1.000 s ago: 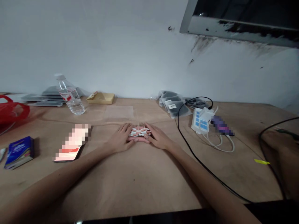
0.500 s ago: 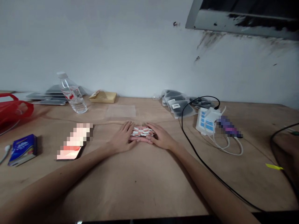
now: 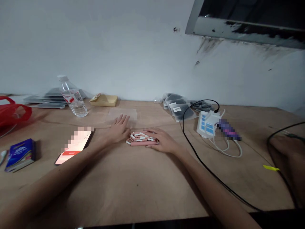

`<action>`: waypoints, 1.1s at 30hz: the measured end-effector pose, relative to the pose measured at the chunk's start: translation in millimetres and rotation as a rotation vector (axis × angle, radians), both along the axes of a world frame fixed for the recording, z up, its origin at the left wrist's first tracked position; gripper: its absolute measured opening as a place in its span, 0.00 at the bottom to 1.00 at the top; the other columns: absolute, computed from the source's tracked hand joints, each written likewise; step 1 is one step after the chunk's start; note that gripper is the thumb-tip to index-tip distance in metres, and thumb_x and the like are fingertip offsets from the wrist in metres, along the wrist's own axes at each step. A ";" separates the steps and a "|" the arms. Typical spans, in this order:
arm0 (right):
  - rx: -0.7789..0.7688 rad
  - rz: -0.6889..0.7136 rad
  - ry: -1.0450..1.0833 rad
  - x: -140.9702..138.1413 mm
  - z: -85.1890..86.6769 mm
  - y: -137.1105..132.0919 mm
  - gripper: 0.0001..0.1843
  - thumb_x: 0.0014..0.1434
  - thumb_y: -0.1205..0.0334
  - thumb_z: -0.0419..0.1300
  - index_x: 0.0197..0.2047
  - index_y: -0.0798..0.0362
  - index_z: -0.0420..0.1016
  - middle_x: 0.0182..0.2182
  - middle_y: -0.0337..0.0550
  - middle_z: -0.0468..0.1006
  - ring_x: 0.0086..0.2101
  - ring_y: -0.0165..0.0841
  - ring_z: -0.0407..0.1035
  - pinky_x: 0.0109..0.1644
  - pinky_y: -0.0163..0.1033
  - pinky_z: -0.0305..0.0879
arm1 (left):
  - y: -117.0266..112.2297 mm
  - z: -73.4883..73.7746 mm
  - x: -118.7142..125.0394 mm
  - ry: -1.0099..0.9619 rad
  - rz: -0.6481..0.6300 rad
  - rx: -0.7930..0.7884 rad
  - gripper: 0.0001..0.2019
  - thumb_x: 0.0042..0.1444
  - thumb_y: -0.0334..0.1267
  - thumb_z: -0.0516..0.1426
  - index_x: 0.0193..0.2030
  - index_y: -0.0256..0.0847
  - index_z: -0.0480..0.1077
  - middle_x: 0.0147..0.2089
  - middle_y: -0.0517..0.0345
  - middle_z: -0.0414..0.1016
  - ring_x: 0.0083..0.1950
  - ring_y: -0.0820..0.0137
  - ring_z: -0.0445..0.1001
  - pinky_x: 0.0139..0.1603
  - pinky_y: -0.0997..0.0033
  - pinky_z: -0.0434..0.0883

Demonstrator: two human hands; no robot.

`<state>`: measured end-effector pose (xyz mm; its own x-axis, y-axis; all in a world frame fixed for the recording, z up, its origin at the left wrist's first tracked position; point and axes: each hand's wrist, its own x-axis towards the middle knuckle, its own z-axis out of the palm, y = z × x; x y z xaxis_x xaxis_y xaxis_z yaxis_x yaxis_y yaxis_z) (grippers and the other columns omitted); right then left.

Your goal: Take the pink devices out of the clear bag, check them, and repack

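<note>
Table top [image 3: 143, 184] matt brown, paper-like, pile of small pieces [image 3: 141, 138] – smooth pink-white plastic, bottle [image 3: 72, 98] left of pile – clear glossy plastic, phone [image 3: 73, 148] glossy.

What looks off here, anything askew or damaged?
Two things. The pink-and-white small pieces lie in a jumbled heap, not in rows, between the left hand and the right hand, which rests on them. The wall shows dark streaks and chipped paint under the metal frame at top right.
</note>
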<state>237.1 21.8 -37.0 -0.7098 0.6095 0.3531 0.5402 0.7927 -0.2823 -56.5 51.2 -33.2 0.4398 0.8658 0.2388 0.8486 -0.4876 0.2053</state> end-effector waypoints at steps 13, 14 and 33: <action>-0.012 -0.102 -0.076 5.7 10.6 -7.8 0.42 0.53 0.40 0.69 0.67 0.48 0.67 0.60 0.52 0.74 0.58 0.52 0.69 0.62 0.58 0.63 | 0.6 23.3 -5.6 0.035 0.056 0.155 0.26 0.68 0.49 0.47 0.65 0.34 0.65 0.64 0.39 0.70 0.66 0.51 0.66 0.65 0.50 0.63; -0.013 -0.111 -0.092 4.6 8.6 -7.0 0.41 0.55 0.40 0.68 0.66 0.48 0.67 0.60 0.51 0.75 0.58 0.52 0.69 0.61 0.58 0.63 | 3.6 19.1 -8.8 0.053 0.041 0.149 0.29 0.67 0.51 0.47 0.67 0.34 0.62 0.69 0.37 0.64 0.70 0.49 0.60 0.68 0.48 0.60; 0.025 -0.334 0.306 20.8 -3.5 5.6 0.30 0.59 0.40 0.65 0.58 0.49 0.72 0.50 0.52 0.80 0.47 0.49 0.75 0.52 0.53 0.70 | -6.2 10.5 -6.3 0.186 -0.030 -0.031 0.50 0.57 0.74 0.46 0.74 0.36 0.50 0.75 0.33 0.51 0.76 0.39 0.47 0.71 0.35 0.43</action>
<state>257.9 27.4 -40.5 -0.3360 0.7762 0.5336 0.6622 0.5975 -0.4522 -62.8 44.9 -22.7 0.4997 0.8572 0.1244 0.8584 -0.5093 0.0615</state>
